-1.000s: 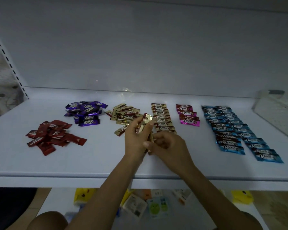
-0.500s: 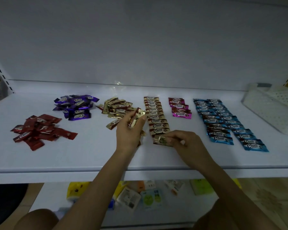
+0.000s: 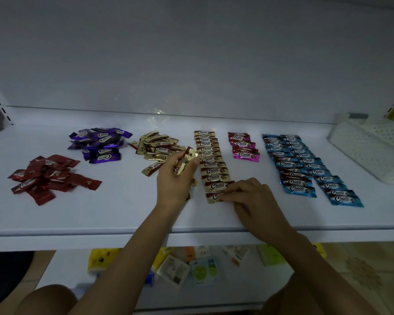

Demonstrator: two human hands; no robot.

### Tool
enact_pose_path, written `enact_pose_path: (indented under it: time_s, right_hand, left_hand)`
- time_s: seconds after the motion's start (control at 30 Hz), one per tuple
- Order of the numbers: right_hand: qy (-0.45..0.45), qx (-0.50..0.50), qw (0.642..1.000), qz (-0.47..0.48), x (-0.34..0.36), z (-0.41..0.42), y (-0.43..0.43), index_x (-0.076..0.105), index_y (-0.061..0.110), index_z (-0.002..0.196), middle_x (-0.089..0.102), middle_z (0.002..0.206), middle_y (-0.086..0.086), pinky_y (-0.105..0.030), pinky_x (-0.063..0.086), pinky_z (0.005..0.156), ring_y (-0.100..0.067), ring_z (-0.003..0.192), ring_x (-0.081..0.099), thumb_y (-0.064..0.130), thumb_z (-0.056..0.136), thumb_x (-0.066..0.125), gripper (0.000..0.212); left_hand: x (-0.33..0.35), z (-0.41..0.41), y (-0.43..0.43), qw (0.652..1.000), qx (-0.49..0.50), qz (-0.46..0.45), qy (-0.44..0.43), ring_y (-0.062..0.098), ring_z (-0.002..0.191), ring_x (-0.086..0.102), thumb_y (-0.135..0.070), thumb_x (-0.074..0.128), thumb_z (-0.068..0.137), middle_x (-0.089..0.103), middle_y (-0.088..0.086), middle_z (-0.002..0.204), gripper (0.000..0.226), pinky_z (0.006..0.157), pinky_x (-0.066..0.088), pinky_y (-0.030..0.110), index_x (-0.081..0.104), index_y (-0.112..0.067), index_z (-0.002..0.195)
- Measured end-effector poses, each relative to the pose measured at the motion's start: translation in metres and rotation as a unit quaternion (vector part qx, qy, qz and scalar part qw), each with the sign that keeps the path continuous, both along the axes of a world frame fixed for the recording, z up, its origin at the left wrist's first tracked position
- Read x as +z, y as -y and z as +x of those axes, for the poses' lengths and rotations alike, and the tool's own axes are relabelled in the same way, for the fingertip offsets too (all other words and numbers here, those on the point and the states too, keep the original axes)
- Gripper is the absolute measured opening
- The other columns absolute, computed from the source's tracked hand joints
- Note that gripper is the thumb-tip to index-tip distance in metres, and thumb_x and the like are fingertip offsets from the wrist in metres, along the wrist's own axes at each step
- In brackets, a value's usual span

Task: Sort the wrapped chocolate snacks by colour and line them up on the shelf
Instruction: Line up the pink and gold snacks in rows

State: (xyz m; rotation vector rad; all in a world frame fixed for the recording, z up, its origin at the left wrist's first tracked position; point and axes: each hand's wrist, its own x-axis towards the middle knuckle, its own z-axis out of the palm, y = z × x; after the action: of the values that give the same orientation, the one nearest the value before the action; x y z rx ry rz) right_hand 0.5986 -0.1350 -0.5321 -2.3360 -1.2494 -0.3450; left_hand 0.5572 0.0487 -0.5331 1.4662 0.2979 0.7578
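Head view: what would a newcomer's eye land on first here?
Both hands work at the centre: the left hand grips a bunch of gold snacks, and the right hand pinches the nearest snack of the gold row. Right lie neat blue rows; red pile and purple pile sit loose at left.

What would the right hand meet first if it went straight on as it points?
The right hand pinches the end gold snack; beyond it, probably the left hand holding a gold bundle. Depth is unclear.

Right half of nearest gold snack (image 3: pixel 212 198) beneath the right hand (image 3: pixel 256 202)
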Motion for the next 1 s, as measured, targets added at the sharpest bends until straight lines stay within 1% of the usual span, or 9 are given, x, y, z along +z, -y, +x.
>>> enact_pose_path:
  time_s: [0.17,0.33,0.43,0.53,0.6,0.67,0.77,0.9,1.0]
  right_hand:
    - [0.012,-0.028,0.999,0.032,-0.003,0.002,-0.003,0.071,0.016,0.107,0.068,0.104,-0.003,-0.030,0.034,0.072,-0.026,0.090,0.059,0.002,0.079,0.060,0.034]
    - [0.023,-0.068,0.997,0.011,-0.006,0.005,-0.006,0.070,0.018,0.109,0.064,0.108,-0.002,-0.032,0.038,0.076,-0.024,0.096,0.056,0.015,0.085,0.068,0.025]
    - [-0.024,-0.068,0.992,0.102,0.000,0.002,-0.016,0.070,0.018,0.106,0.065,0.102,0.000,-0.032,0.044,0.076,-0.018,0.094,0.057,0.016,0.088,0.065,0.019]
    - [-0.226,-0.051,0.947,0.225,0.021,-0.003,-0.043,0.067,0.030,0.096,0.068,0.089,0.012,-0.011,0.047,0.069,-0.003,0.084,0.062,0.031,0.092,0.056,0.012]
    - [-0.348,-0.034,0.901,0.258,0.035,-0.003,-0.060,0.069,0.028,0.085,0.072,0.082,0.010,-0.008,0.047,0.062,-0.001,0.075,0.066,0.034,0.089,0.060,0.012]
    - [-0.428,-0.029,0.859,0.281,0.043,0.000,-0.071,0.072,0.018,0.088,0.073,0.083,0.007,-0.008,0.046,0.058,-0.002,0.071,0.067,0.031,0.087,0.064,0.015]
    - [-0.475,-0.050,0.822,0.310,0.045,0.002,-0.076,0.073,0.022,0.092,0.074,0.084,0.007,-0.011,0.047,0.057,-0.002,0.068,0.067,0.026,0.089,0.061,0.013]
    - [-0.490,-0.077,0.803,0.330,0.044,0.005,-0.073,0.073,0.023,0.088,0.074,0.083,0.003,-0.021,0.049,0.063,-0.008,0.070,0.069,0.022,0.090,0.059,0.014]
    - [-0.503,-0.087,0.770,0.383,0.046,0.011,-0.062,0.073,0.018,0.083,0.074,0.079,-0.004,-0.021,0.050,0.054,-0.012,0.067,0.069,0.016,0.088,0.062,0.012]
  left_hand:
    - [-0.002,0.002,-0.001,1.000,-0.006,-0.005,0.002,0.007,0.083,0.063,-0.021,0.065,0.089,0.067,0.009,0.102,0.027,0.059,0.050,0.017,0.065,-0.008,0.113]
    - [0.000,0.001,0.000,0.999,-0.027,-0.022,0.015,0.003,0.059,0.059,-0.025,0.062,0.091,0.067,-0.007,0.078,0.015,0.052,0.049,0.022,0.068,-0.015,0.102]
    - [0.000,-0.001,0.000,0.997,-0.068,-0.010,0.021,0.002,0.062,0.056,-0.033,0.056,0.094,0.066,-0.011,0.075,0.014,0.054,0.045,0.019,0.069,-0.028,0.095]
    - [0.003,-0.004,0.002,0.993,-0.115,0.014,0.023,-0.002,0.066,0.057,-0.044,0.050,0.090,0.067,-0.016,0.082,0.025,0.055,0.047,0.016,0.062,-0.037,0.111]
    - [0.004,-0.004,0.003,0.992,-0.120,-0.005,0.035,0.000,0.063,0.056,-0.043,0.048,0.092,0.066,-0.014,0.079,0.024,0.053,0.045,0.018,0.063,-0.033,0.107]
    - [0.004,-0.005,0.002,0.994,-0.099,-0.021,0.039,0.000,0.064,0.057,-0.035,0.047,0.097,0.067,-0.013,0.078,0.020,0.057,0.045,0.017,0.066,-0.028,0.098]
    - [0.003,-0.003,0.000,0.996,-0.076,-0.043,0.034,0.000,0.071,0.062,-0.027,0.049,0.099,0.070,-0.013,0.081,0.019,0.062,0.047,0.016,0.068,-0.029,0.097]
    - [0.003,-0.003,-0.002,0.996,-0.076,-0.023,0.045,-0.001,0.068,0.059,-0.029,0.052,0.097,0.068,-0.013,0.079,0.018,0.059,0.045,0.015,0.070,-0.031,0.099]
    - [0.001,-0.002,-0.005,0.996,-0.028,-0.088,0.011,0.006,0.052,0.052,-0.031,0.055,0.096,0.062,-0.005,0.067,0.025,0.048,0.042,0.027,0.069,-0.032,0.076]
